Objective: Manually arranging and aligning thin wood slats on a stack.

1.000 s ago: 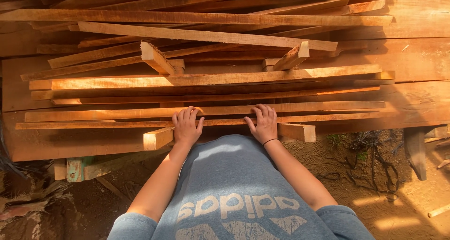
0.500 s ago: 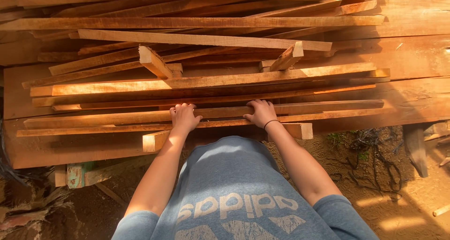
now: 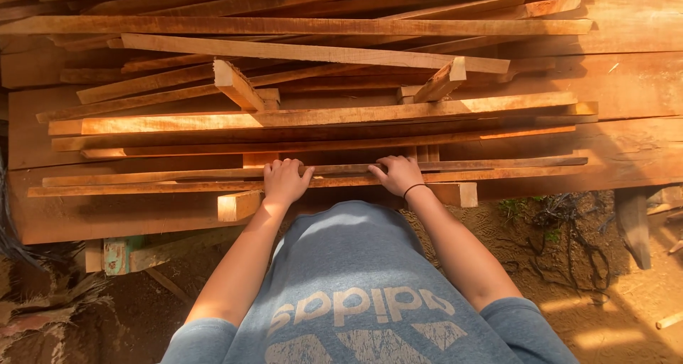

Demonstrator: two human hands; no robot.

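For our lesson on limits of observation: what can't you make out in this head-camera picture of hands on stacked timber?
- Left hand and right hand: palms hidden, backs face the head camera.
- Long thin orange-brown wooden slat: underside covered.
- Broad flat wooden bench top: mostly buried under slats; legs cut off.
- Grey printed shirt hides the ground below.

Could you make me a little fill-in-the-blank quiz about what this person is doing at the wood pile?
1. Both hands rest on a long, thin wooden ____ at the near edge of the pile.
2. The right hand has a dark band around its ____.
3. The left hand lies palm ____ on the wood.
4. The ground below the pile is bare ____.

Missing words: strip; wrist; down; dirt
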